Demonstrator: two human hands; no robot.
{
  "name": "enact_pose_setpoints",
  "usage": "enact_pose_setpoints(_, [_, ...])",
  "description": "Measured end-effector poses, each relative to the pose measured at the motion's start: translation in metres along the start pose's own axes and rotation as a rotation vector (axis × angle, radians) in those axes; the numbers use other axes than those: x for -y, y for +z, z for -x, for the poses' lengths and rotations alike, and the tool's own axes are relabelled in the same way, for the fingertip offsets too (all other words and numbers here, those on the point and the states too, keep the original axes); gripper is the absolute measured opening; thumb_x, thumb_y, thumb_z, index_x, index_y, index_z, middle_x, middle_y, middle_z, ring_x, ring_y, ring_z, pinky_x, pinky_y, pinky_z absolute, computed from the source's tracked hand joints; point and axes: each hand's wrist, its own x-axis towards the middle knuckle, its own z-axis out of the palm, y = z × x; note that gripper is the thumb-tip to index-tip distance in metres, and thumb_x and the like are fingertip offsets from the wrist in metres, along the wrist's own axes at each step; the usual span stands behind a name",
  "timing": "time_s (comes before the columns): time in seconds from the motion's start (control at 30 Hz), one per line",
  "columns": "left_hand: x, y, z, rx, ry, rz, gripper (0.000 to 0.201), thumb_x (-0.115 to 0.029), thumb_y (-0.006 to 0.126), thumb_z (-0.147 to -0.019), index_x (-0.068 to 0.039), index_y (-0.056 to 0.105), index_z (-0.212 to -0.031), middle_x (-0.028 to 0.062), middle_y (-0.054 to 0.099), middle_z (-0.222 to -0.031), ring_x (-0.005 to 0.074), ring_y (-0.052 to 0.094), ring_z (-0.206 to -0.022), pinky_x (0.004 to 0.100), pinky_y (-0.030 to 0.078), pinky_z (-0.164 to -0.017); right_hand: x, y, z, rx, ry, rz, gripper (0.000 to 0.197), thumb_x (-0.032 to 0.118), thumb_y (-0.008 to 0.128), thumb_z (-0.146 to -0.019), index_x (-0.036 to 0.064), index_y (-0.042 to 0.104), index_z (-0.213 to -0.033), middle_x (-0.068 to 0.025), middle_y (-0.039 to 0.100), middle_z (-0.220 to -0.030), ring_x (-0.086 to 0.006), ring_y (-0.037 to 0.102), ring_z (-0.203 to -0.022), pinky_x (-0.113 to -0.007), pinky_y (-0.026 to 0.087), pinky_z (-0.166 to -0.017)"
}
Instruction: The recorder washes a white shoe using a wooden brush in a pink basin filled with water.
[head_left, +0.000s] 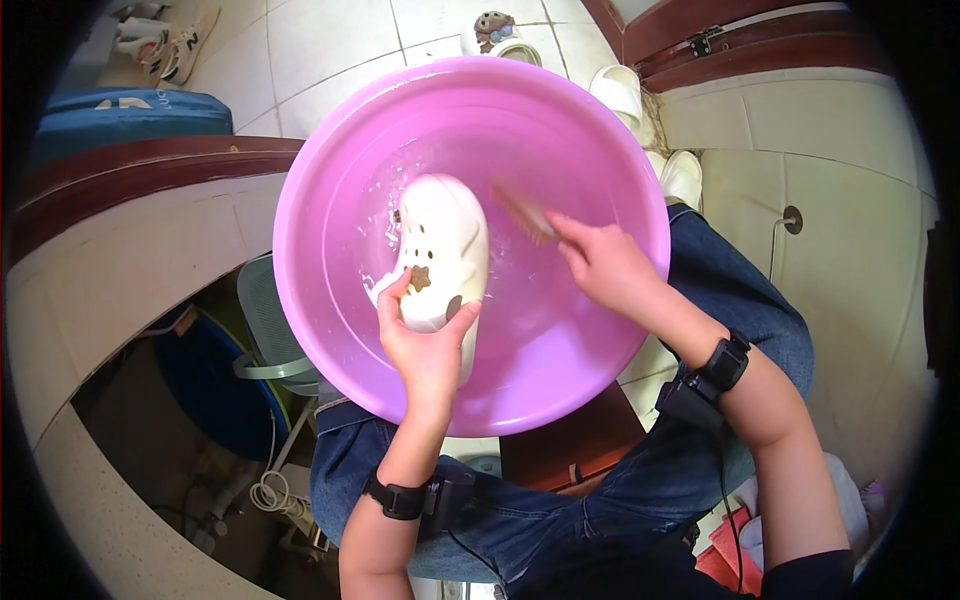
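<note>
A white clog [440, 225] with small holes and a brown star-shaped charm [419, 279] is in a large pink basin [330, 345]. My left hand [425, 345] grips the clog near its heel end, thumb and fingers on either side. Over the right part of the basin, my right hand [605, 262] is closed round the handle of a scrubbing brush [524, 212]. The brush is blurred and sits apart from the clog, to its right. Water with some foam lies in the basin around the clog.
Beyond the basin, white slippers [615, 92] and another shoe with charms [500, 35] stand on the tiled floor. A blue bag [130, 115] lies at the far left. Beside the basin's left side is a grey-green plastic basket [272, 310].
</note>
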Motion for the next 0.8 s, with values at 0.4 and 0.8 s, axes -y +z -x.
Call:
enact_pose_setpoints(0.4, [-0.027, 0.003, 0.007, -0.117, 0.061, -0.170, 0.090, 0.002, 0.080, -0.052, -0.001, 0.032, -0.128, 0.0144, 0.042, -0.122, 0.0258, 0.046, -0.111, 0.0342, 0.038, -0.095, 0.034, -0.005, 0.016, -0.123, -0.462, 0.169, 0.057, 0.007, 0.054, -0.074, 0.0284, 0.049, -0.127, -0.0075, 0.048, -0.060, -0.0252, 0.053, -0.047, -0.035, 0.044, -0.044])
enact_pose_setpoints(0.8, [-0.030, 0.007, 0.009, 0.011, 0.182, -0.302, 0.107, 0.005, 0.078, -0.050, -0.007, 0.018, -0.138, 0.0207, 0.036, -0.130, 0.0359, 0.042, -0.118, 0.0389, 0.036, -0.098, 0.026, 0.001, 0.011, -0.190, -0.349, 0.183, 0.058, 0.009, 0.055, -0.072, 0.0298, 0.048, -0.127, -0.0093, 0.050, -0.059, -0.0269, 0.054, -0.048, -0.038, 0.045, -0.045])
